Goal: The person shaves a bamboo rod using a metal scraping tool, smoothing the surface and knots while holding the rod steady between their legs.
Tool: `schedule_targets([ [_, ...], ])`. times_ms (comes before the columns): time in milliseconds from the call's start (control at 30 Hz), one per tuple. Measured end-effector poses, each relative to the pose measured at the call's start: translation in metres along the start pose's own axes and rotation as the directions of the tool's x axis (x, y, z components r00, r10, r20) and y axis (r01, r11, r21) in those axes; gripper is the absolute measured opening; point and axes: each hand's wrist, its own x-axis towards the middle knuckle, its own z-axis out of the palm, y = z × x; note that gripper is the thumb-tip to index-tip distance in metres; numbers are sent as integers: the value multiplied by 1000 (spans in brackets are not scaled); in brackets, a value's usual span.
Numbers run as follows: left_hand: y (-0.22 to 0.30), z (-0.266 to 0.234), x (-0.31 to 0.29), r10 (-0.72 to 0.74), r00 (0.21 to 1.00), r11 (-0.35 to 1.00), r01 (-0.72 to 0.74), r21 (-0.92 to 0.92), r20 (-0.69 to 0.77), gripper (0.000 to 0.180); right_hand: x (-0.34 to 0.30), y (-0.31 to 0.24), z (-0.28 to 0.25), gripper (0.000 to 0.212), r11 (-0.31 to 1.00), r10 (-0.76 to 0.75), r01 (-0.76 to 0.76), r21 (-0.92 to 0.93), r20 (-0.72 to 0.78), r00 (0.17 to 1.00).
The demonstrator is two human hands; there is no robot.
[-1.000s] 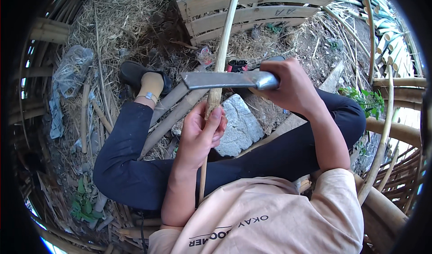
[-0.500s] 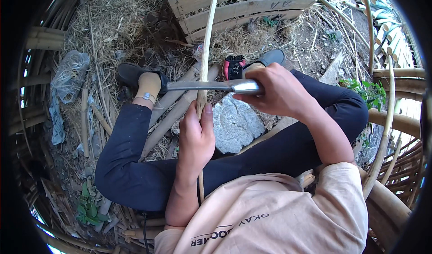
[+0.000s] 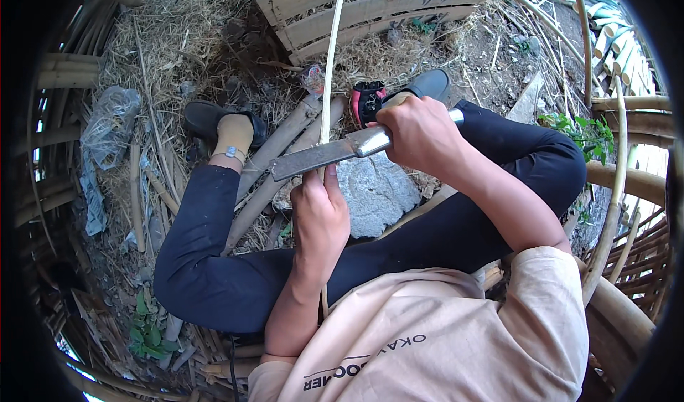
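Observation:
A long pale bamboo strip (image 3: 330, 81) stands lengthwise in front of me, running down past my left wrist toward my lap. My left hand (image 3: 320, 217) is closed round it, thumb and fingertips pointing up. In my right hand (image 3: 420, 135), fingers wrapped round a shiny metal handle, is a broad-bladed knife (image 3: 313, 158). Its grey blade lies across the strip, just above my left thumb and fingertips. The blade tilts, with its tip lower at the left. Exactly how the edge meets the strip is hidden.
Between my legs lies a flat grey stone (image 3: 377, 192), with bamboo poles (image 3: 274, 156) beside it. A slatted wooden crate (image 3: 377, 13) stands ahead. A clear plastic bag (image 3: 110, 124) is at left, a red and black object (image 3: 368, 101) near my right shoe, and stacked bamboo (image 3: 623, 53) at far right.
The knife has come nearer me, its blade now tilted and its flat face showing. The strip's top end has dropped into view, and my left hand has shifted slightly right.

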Motion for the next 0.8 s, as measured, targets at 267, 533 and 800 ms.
schedule_targets([
  [267, 3, -1, 1, 56, 998, 998, -56, -14, 14, 31, 12, 13, 0, 15, 998, 44, -43, -45, 13, 999],
  [533, 16, -12, -10, -59, 994, 997, 62, -34, 89, 30, 46, 83, -31, 22, 848, 490, -510, -143, -153, 858],
  [800, 8, -4, -2, -81, 988, 997, 83, -6, 129, 24, 18, 53, -32, 30, 964, 198, -141, 226, -253, 947],
])
